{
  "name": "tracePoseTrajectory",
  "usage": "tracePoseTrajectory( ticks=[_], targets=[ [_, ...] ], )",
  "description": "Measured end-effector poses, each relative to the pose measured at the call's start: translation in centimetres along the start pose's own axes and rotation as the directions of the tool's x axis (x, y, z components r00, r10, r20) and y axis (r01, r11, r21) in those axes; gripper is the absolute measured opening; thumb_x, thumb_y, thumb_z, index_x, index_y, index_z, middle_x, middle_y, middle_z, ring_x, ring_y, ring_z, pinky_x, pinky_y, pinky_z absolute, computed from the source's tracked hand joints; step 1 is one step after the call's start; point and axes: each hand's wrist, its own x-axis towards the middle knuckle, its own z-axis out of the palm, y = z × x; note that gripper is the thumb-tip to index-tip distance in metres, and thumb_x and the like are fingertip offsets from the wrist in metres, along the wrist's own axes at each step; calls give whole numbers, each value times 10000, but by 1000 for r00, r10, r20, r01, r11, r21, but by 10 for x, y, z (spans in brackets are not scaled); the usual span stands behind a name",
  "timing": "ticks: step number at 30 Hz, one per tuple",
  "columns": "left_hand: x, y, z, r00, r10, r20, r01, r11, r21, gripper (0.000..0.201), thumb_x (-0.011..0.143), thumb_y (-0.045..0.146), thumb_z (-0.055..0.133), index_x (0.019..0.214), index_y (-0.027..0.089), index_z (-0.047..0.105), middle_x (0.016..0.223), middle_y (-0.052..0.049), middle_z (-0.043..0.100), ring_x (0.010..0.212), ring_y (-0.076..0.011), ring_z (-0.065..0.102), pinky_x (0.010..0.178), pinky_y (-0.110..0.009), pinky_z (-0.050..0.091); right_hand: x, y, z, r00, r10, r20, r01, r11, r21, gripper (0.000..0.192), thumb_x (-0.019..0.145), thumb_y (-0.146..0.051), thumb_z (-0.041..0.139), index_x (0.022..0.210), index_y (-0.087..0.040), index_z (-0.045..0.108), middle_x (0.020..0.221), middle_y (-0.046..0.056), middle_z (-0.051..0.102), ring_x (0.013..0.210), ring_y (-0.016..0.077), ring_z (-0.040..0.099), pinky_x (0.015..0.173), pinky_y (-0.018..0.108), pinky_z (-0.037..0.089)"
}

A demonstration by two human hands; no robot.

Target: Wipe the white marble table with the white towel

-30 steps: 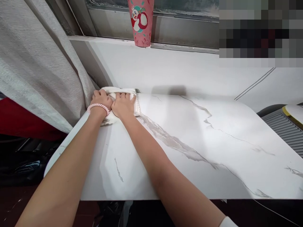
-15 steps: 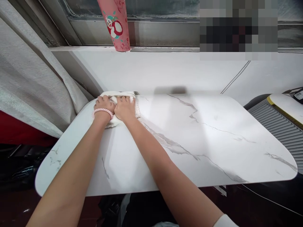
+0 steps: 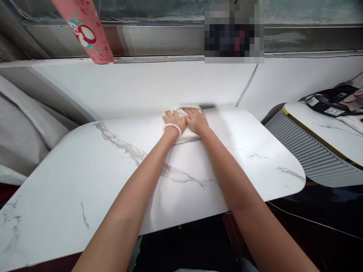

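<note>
A white cloth (image 3: 187, 137) lies bunched on the white marble-patterned tabletop (image 3: 85, 166), near its back edge by the wall. My left hand (image 3: 175, 121), with a pink coiled band at the wrist, presses down on the cloth's left part, fingers bent over it. Close beside it, my right hand (image 3: 196, 121) bears on the right part of the same cloth. Both arms reach straight forward across the tabletop. The palms and the cloth beneath them are hidden.
A pink printed item (image 3: 90, 39) stands on the window ledge at the upper left. Grey curtain fabric (image 3: 25, 132) hangs at the left. To the right stands a ribbed cabinet (image 3: 317, 149) with a black object (image 3: 330, 104) on its white top. A cord (image 3: 248, 85) runs down the wall.
Both hands have slid the cloth to the right along the tabletop's back edge, from its left end to about the middle. The view has turned to the right as well.
</note>
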Motion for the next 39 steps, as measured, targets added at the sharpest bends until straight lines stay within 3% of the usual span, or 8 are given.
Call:
tracePoseTrajectory(
  ticks=[7,10,13,18,24,30,35,39],
  targets=[
    [-2,127,29,974,222,53,-218,974,-65,648,967,340,238,1527,25,321,1634,-195,271,1529,-322,204,1244,-488,166,-26,123,-48,977,180,-114,-183,983,-24,485,978,-283,347,1419,-188,523,1512,100,503,1392,256,422,1164,489,288],
    [1,161,35,951,298,81,-291,952,-93,650,969,335,224,1529,16,308,1640,-192,254,1531,-325,192,1249,-487,155,-35,154,-59,951,245,-190,-256,966,-35,465,965,-285,361,1375,-204,562,1472,98,546,1349,267,466,1137,494,323],
    [7,176,39,933,346,96,-335,935,-113,638,970,327,221,1530,35,314,1641,-180,260,1527,-323,196,1248,-490,162,-39,164,-62,920,299,-254,-321,946,-51,450,949,-288,373,1339,-220,585,1440,90,574,1323,272,489,1110,493,355],
    [16,175,39,899,425,102,-409,900,-151,594,971,317,230,1502,99,385,1632,-135,300,1511,-295,237,1245,-462,191,-37,154,-60,837,448,-315,-486,873,-49,446,923,-283,357,1281,-177,601,1389,151,590,1308,307,481,1101,553,331],
    [11,171,38,894,434,110,-415,896,-159,609,980,321,211,1523,82,348,1647,-140,269,1521,-300,215,1248,-474,182,-42,150,-56,848,411,-334,-459,885,-76,447,918,-276,331,1267,-166,587,1372,170,590,1291,313,479,1081,552,340],
    [-1,156,37,887,450,105,-430,887,-169,599,985,314,218,1540,118,332,1655,-127,254,1534,-283,199,1249,-492,179,-52,135,-52,828,422,-369,-471,881,-48,440,909,-287,352,1249,-176,607,1354,165,609,1286,311,488,1099,566,323],
    [-14,124,29,889,448,94,-429,887,-171,597,995,323,210,1545,122,329,1656,-121,254,1539,-264,194,1250,-470,182,-60,99,-43,830,442,-340,-485,873,-48,444,921,-280,362,1272,-142,596,1385,185,587,1314,315,473,1113,561,311],
    [-18,72,15,901,423,96,-407,901,-148,589,1003,337,231,1554,148,319,1658,-108,254,1533,-260,214,1239,-450,210,-55,48,-25,845,427,-321,-465,884,-50,429,937,-256,348,1268,-122,586,1383,207,582,1311,314,480,1118,576,298]
  ],
)
